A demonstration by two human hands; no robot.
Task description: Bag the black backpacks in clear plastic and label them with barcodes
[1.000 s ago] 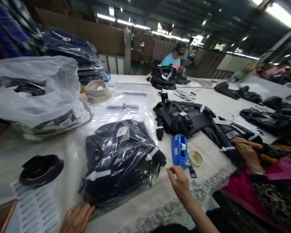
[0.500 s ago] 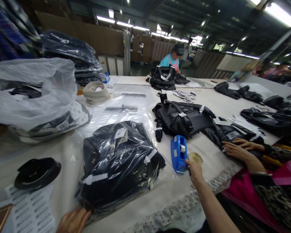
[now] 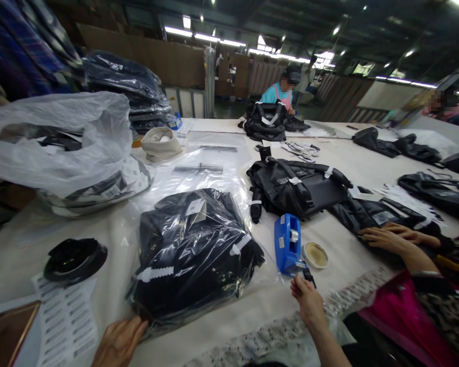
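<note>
A black garment with white trim lies sealed in a clear plastic bag (image 3: pixel 193 250) in front of me. My left hand (image 3: pixel 118 342) grips the bag's near left corner at the table's front edge. My right hand (image 3: pixel 308 300) is pinched at the front end of a blue tape dispenser (image 3: pixel 286 243), thumb and fingers closed on the tape coming off it. A small round dish (image 3: pixel 315 254) sits just right of the dispenser.
A co-worker's hands (image 3: pixel 390 237) rest on a black garment (image 3: pixel 371 214) at right. A black bag (image 3: pixel 296 186) lies mid-table. A white plastic sack (image 3: pixel 57 142), a black hat (image 3: pixel 74 257), label sheets (image 3: pixel 67 318) and stacked bagged garments (image 3: pixel 130 86) fill the left. Another person (image 3: pixel 283 92) works at the far end.
My right hand went from above the bag's edge to the tape dispenser, then drew back a little from its front end, pinched. My left hand stayed on the bag's corner.
</note>
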